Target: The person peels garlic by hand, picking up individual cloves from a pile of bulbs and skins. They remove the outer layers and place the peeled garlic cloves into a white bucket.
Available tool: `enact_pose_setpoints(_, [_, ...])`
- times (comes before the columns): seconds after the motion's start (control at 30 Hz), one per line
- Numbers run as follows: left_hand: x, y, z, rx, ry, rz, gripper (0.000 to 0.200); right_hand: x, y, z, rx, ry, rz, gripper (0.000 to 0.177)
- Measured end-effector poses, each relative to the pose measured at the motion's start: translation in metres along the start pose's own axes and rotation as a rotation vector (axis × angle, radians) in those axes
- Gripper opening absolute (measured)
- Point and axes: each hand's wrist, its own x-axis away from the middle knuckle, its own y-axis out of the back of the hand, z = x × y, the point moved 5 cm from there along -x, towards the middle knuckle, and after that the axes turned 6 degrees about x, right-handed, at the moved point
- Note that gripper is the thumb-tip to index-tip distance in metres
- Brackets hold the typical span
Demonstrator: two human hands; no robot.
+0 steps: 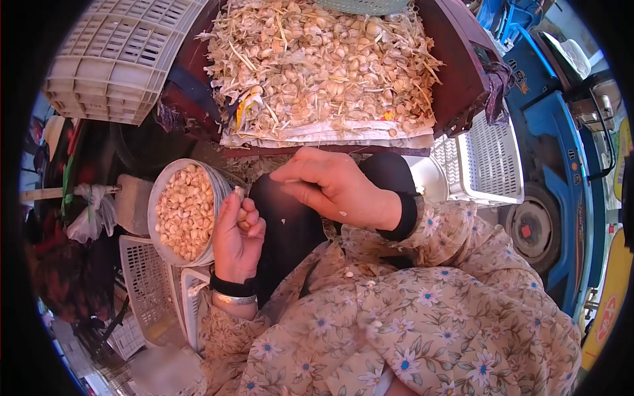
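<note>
My left hand (238, 241) is curled, with a pale garlic clove (239, 192) between the thumb and forefinger tips. It is beside a round white bucket (156, 232) filled with garlic cloves (186, 214). My right hand (340, 188) is over my dark-trousered knees, its thumb and forefinger drawn together. Whether anything is between them is hidden. Small pale flakes lie or float just below that hand. In front of both hands, a dark red trough (456, 79) holds a heap of garlic cloves and dry skins (323, 72) above a white cloth (330, 133).
A grey plastic crate (122, 56) stands at upper left, and a green basket (363, 5) sits on the far heap. White perforated baskets are at right (495, 158) and lower left (152, 284). A blue vehicle (548, 152) stands at the right.
</note>
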Motion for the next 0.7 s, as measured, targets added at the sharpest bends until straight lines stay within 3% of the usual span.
enact_pose_setpoints(0.07, [0.002,0.029,-0.057,-0.291,-0.414,-0.044,0.01,-0.008,-0.005,0.003,0.006,0.028,-0.016,0.021])
enact_pose_setpoints(0.13, [-0.009,0.063,-0.103,-0.693,-0.639,-0.248,0.01,-0.013,-0.011,0.005,-0.007,0.039,-0.02,0.02])
enact_pose_setpoints(0.23, [-0.042,0.167,-0.14,-0.623,-0.289,-0.388,0.01,-0.018,-0.022,0.007,-0.048,0.021,0.007,0.018])
enact_pose_setpoints(0.3, [-0.033,0.18,-0.138,-0.339,-0.285,-0.383,0.014,-0.016,-0.029,0.007,-0.065,-0.014,0.029,0.016])
enact_pose_setpoints(0.4, [-0.027,0.177,-0.131,-0.04,-0.306,-0.366,0.021,-0.011,-0.032,-0.008,-0.1,-0.14,0.039,0.016])
enact_pose_setpoints(0.5, [-0.026,0.189,-0.129,0.104,-0.292,-0.231,0.031,0.001,-0.04,-0.027,-0.505,-0.596,0.064,0.017])
enact_pose_setpoints(0.6, [-0.013,0.153,-0.123,0.176,-0.323,-0.119,0.046,0.009,-0.041,-0.035,-0.477,-0.679,0.095,0.019])
enact_pose_setpoints(0.7, [-0.003,0.125,-0.121,0.068,-0.399,0.012,0.048,0.018,-0.043,-0.036,-0.466,-0.716,0.105,0.019])
